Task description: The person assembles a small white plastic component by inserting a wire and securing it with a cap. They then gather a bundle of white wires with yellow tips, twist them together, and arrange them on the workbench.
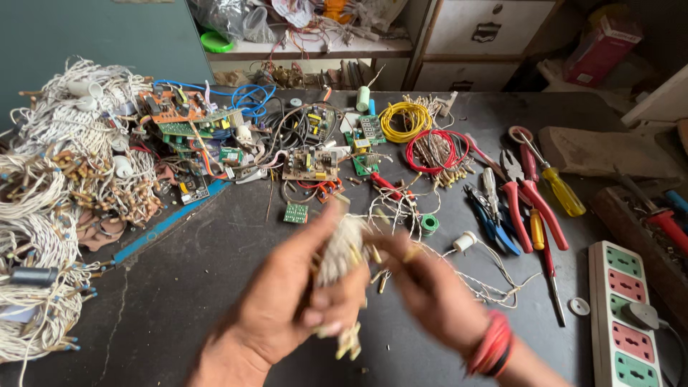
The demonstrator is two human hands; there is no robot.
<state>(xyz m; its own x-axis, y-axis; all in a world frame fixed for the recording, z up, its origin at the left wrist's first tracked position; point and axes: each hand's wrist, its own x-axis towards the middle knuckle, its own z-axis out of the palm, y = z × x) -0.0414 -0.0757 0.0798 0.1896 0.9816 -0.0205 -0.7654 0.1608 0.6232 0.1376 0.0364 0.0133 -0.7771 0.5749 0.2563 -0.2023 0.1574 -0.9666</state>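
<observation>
— Wire heaps (pixel 50 208) sat far left; what did the left hand (pixel 287 301) hold?

— Its fingers were closed on a pale wire bundle (pixel 342 251) above the dark table (pixel 186 279). Light, limp stuff, best gripped mid-bundle.

— And the right hand (pixel 430 287)?

— Blurred; it seemed to pinch the bundle's strands. Pliers (pixel 527 197) lay further right.

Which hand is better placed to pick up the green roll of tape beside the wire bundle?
Probably the right hand: the green tape roll lies just beyond it, while the left hand is closed around the white wire bundle, farther from it.
</observation>
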